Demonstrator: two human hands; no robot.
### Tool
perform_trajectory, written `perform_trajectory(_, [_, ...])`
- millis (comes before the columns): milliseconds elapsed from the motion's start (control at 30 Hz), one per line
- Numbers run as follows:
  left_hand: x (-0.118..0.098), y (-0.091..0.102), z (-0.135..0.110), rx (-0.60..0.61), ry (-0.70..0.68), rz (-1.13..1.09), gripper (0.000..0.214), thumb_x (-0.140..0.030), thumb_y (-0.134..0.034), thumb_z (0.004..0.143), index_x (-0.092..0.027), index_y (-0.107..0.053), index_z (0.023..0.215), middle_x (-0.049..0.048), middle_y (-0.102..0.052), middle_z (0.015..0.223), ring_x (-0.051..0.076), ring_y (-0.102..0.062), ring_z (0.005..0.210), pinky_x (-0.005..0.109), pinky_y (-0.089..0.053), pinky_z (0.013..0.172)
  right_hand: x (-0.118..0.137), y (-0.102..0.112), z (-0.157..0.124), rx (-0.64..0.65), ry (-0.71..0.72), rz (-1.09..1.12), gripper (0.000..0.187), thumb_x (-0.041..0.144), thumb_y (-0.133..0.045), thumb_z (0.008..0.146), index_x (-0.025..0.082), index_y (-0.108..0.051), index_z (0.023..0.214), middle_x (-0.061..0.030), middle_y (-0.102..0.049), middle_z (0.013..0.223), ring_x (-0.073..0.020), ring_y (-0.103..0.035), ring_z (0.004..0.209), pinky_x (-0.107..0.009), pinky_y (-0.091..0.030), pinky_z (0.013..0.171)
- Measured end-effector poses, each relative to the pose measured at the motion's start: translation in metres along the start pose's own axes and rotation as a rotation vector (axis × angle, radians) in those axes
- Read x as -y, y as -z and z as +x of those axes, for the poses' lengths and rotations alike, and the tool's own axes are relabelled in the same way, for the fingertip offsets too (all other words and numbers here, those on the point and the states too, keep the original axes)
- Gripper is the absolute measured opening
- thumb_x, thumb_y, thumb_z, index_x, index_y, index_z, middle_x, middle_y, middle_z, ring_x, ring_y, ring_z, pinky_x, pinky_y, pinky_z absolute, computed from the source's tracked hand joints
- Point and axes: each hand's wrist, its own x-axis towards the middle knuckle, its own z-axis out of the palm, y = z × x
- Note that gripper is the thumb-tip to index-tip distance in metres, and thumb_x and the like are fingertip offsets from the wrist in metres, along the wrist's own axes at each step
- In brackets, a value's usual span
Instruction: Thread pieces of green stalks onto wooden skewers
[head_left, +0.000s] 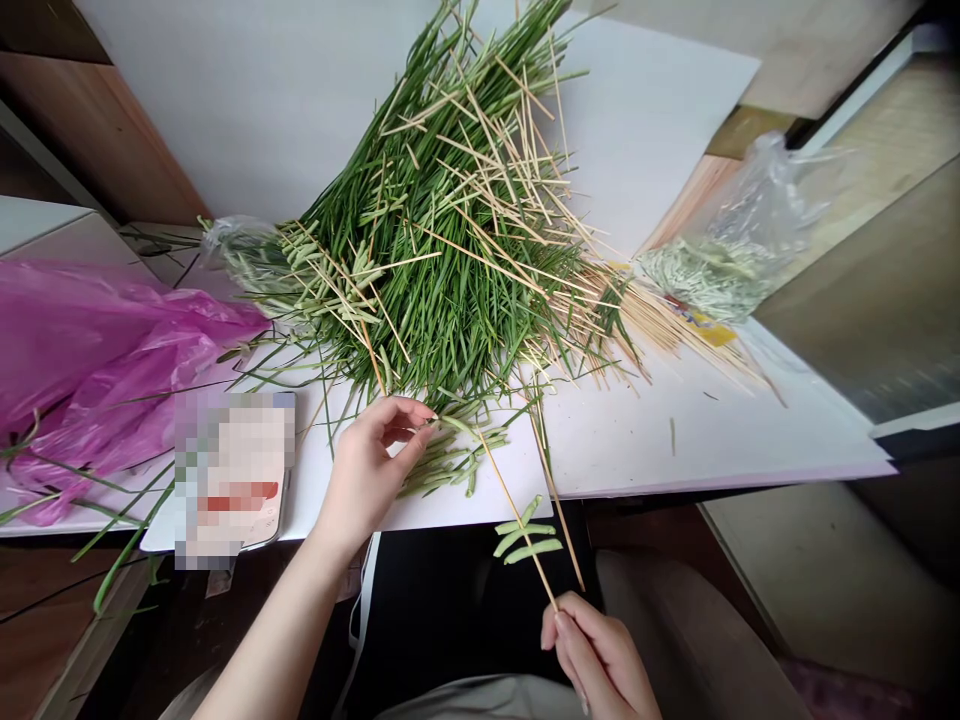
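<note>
Thin pale wooden skewer (517,515) pinched near its lower end by the right hand (596,655), thumb and fingers closed on it. Long axis runs up and away from that hand toward the left hand (367,475), so the lower end is nearer the right hand and the upper end nearer the left. Fingers of the left hand are curled, tips at a slender green sprig (454,425) by the upper end; firmness of grip cannot be told. Four narrow green leaflets (525,540) counted on the skewer, just above the right hand. Second thin wooden skewer (555,490) ends just beside the right hand, apparently unheld. One large heap of long green stems and loose skewers (442,250) lies beyond the hands on a white board (697,430). One magenta plastic bag (97,360) lies left of the left hand; one clear plastic bag of pale green sprigs (720,260) lies far beyond the right hand.
</note>
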Motion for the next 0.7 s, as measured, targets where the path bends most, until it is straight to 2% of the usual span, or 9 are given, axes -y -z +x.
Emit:
perform_trajectory(167, [-0.005, -0.001, -0.001, -0.010, 0.055, -0.251, 0.022, -0.034, -0.083, 0.080, -0.019, -0.069, 0.089, 0.0032, -0.067, 0.095, 0.016, -0.064, 0.085, 0.027, -0.054, 0.078, 0.001, -0.002, 0.001, 0.039, -0.007, -0.055, 0.055, 0.067, -0.045, 0.105, 0.022, -0.055, 0.074, 0.0078, -0.024, 0.060, -0.0123, -0.023, 0.053, -0.029, -0.015, 0.050])
perform_trajectory(300, [-0.011, -0.004, -0.003, 0.080, 0.101, -0.391, 0.019, -0.029, -0.085, 0.080, -0.019, -0.070, 0.087, 0.0038, -0.069, 0.099, 0.015, -0.061, 0.084, 0.025, -0.052, 0.076, -0.001, -0.002, 0.002, 0.088, 0.040, -0.088, 0.053, 0.063, -0.043, 0.107, 0.022, -0.053, 0.074, 0.0073, -0.025, 0.061, -0.0119, -0.024, 0.052, -0.029, -0.016, 0.049])
perform_trajectory(433, [-0.014, -0.005, -0.006, 0.187, 0.143, -0.425, 0.015, -0.027, -0.084, 0.081, -0.017, -0.075, 0.090, 0.0053, -0.071, 0.105, 0.013, -0.058, 0.080, 0.025, -0.050, 0.072, -0.001, -0.002, 0.003, 0.093, 0.021, -0.057, 0.055, 0.065, -0.042, 0.107, 0.022, -0.053, 0.075, 0.0080, -0.024, 0.060, -0.0117, -0.022, 0.052, -0.028, -0.015, 0.049])
perform_trajectory(600, [-0.015, -0.008, -0.008, 0.287, 0.191, -0.430, 0.026, -0.023, -0.083, 0.081, -0.019, -0.082, 0.107, -0.0012, -0.059, 0.081, 0.011, -0.055, 0.074, 0.024, -0.050, 0.075, -0.004, -0.002, 0.004, 0.110, 0.029, -0.023, 0.054, 0.064, -0.041, 0.108, 0.022, -0.052, 0.076, 0.0086, -0.025, 0.059, -0.0112, -0.022, 0.051, -0.029, -0.015, 0.050])
perform_trajectory(700, [-0.014, -0.010, -0.008, 0.312, 0.211, -0.462, 0.020, -0.023, -0.084, 0.080, -0.018, -0.082, 0.100, 0.0008, -0.063, 0.083, 0.013, -0.059, 0.077, 0.025, -0.051, 0.077, -0.007, -0.001, 0.004, 0.110, 0.042, -0.036, 0.053, 0.062, -0.040, 0.109, 0.022, -0.052, 0.076, 0.0083, -0.026, 0.060, -0.0114, -0.022, 0.052, -0.029, -0.016, 0.050])
